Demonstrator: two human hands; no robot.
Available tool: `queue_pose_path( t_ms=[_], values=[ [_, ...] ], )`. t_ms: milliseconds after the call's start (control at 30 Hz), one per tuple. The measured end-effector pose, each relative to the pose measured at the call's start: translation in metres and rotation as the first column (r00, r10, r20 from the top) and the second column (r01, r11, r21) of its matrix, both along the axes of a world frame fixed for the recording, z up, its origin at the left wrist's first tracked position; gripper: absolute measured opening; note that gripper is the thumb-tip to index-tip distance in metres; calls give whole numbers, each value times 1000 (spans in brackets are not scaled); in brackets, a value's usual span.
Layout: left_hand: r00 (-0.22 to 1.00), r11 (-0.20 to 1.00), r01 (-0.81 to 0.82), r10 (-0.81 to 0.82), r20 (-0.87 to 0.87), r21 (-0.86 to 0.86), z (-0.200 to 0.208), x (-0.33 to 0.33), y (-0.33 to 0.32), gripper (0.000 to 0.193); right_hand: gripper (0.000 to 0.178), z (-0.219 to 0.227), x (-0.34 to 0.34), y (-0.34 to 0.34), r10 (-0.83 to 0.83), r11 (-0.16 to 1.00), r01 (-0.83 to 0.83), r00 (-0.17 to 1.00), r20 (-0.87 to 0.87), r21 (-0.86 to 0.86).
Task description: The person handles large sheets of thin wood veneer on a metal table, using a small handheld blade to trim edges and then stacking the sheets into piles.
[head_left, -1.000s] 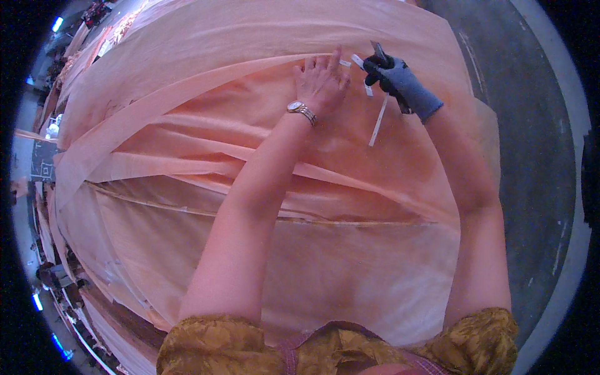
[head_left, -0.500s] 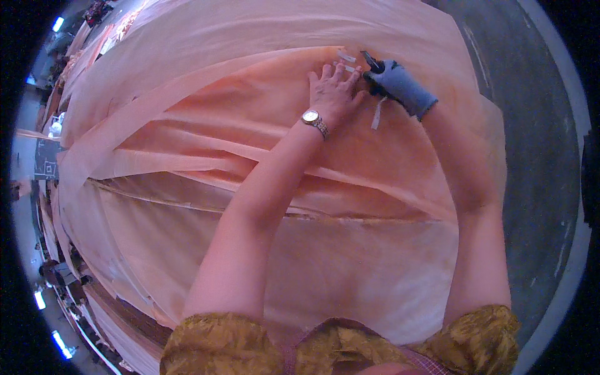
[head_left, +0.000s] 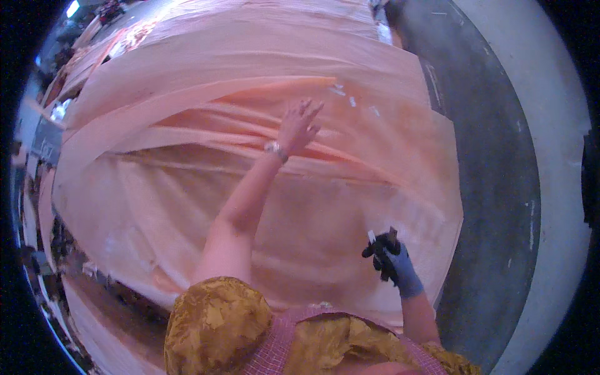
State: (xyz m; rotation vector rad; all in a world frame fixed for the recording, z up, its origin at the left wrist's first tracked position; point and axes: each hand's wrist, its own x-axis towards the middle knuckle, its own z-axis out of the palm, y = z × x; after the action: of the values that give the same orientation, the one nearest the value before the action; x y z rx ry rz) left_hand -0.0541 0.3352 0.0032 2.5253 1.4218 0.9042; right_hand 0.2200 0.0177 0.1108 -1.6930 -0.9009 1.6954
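Observation:
A large sheet of peach fabric (head_left: 206, 69) spreads in front of me, with gathered folds across its middle. My left hand (head_left: 297, 129), bare with a watch (head_left: 275, 149) at the wrist, hovers over or lightly touches the folds, fingers spread and holding nothing. Nearer to me, my right hand (head_left: 390, 259) wears a grey-blue glove with black fingers, closed around a small dark hand tool (head_left: 392, 234) whose exact kind is unclear. A narrow white strip (head_left: 371, 237) sticks up beside it. Small white slips (head_left: 352, 101) lie on the fabric beyond my left hand.
Along the right side runs a dark grey floor (head_left: 494, 156), bordered by a paler band (head_left: 556, 125). More peach fabric continues at the far end. At the left edge are cluttered dark items, too blurred to name.
My right hand has drawn back toward me from the white slips, bringing the tool. My left hand has lifted off that spot and moved nearer and leftward. The view has shifted.

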Motion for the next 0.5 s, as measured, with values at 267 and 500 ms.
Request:
queue_pose_path(
  t_ms=[267,500],
  values=[
    [840,883,-455,468,274,-113,29,-149,-410,50,17,-28,-94,-141,282,956,-293,939,-196,-30],
    [501,493,-835,865,31,-245,20,-224,-668,45,19,-46,-182,-167,629,776,-600,758,-171,192]
  ],
)
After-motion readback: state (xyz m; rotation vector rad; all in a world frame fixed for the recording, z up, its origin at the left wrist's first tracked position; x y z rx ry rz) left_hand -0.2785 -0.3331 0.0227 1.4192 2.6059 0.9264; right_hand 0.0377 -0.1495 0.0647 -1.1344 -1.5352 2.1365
